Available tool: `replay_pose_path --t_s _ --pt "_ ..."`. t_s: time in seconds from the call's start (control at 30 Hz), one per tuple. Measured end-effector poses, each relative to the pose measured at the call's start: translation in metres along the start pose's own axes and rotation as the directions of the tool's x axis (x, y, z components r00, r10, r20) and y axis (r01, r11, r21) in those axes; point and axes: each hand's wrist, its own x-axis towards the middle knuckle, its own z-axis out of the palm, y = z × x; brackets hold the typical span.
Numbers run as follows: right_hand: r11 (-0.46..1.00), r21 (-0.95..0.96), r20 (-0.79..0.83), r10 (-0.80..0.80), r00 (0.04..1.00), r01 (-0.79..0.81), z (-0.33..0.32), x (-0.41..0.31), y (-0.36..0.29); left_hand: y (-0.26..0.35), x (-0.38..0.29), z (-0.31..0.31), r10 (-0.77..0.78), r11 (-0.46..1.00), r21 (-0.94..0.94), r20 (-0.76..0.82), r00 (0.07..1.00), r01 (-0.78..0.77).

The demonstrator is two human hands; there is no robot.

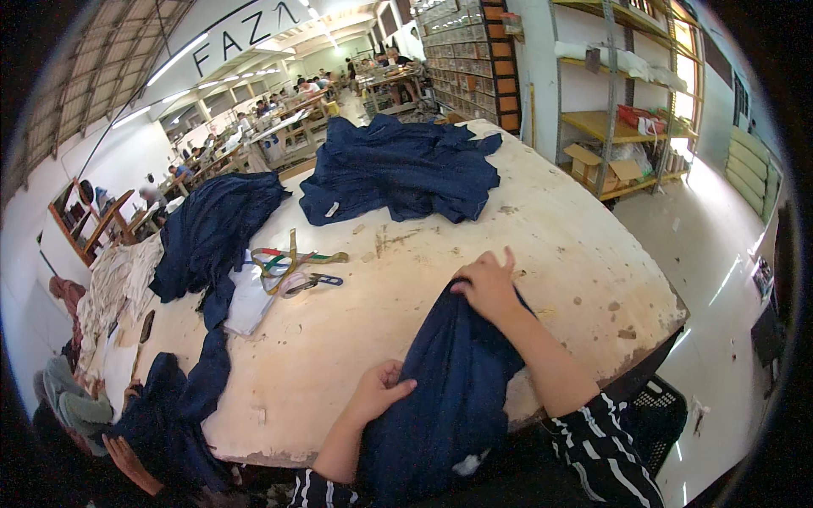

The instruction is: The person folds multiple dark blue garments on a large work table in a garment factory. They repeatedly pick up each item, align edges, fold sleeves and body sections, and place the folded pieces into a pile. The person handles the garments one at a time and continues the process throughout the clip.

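A navy fabric garment (454, 387) hangs from my hands over the near edge of the worktable (559, 267). My right hand (489, 286) pinches its top end, with one finger raised. Lower down, my left hand (384, 387) holds the garment's left edge between thumb and fingers. A small white patch (471, 462) shows near the bottom of the cloth. Beyond my hands, a spread navy garment pile (400, 171) lies across the far part of the table.
Left of centre, a tape measure (286, 260) and a blue-handled cutter (325, 279) lie by white papers (248, 298). Another navy heap (216, 228) sits further left. A co-worker's hand (130, 463) touches navy cloth at lower left. A black plastic crate (657, 419) stands below the table's right side.
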Motion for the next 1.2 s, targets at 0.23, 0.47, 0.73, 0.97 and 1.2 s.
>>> replay_pose_path --t_s 0.23,0.47,0.73,0.97,1.2 --pt "0.834 -0.248 -0.321 0.410 0.854 -0.493 -0.026 -0.011 0.133 0.024 -0.052 -0.015 -0.229 0.964 -0.061 0.300 0.926 0.258" --pt "0.792 -0.278 -0.354 0.442 0.824 -0.544 -0.028 -0.022 0.170 0.089 -0.077 -0.107 0.017 0.630 0.732 -0.345 0.938 0.258" --pt "0.791 -0.147 -0.238 0.555 0.797 -0.594 -0.028 -0.017 0.170 0.108 -0.045 -0.041 0.322 0.606 0.792 -0.332 0.887 0.076" --pt "0.806 -0.210 -0.165 0.529 0.833 -0.553 -0.023 -0.016 0.187 0.068 -0.010 0.111 0.170 0.575 0.718 0.366 0.915 -0.393" --pt "0.783 -0.148 -0.115 0.593 0.797 -0.604 -0.027 -0.013 0.190 0.098 -0.032 0.088 0.053 0.899 -0.433 0.257 0.965 0.066"
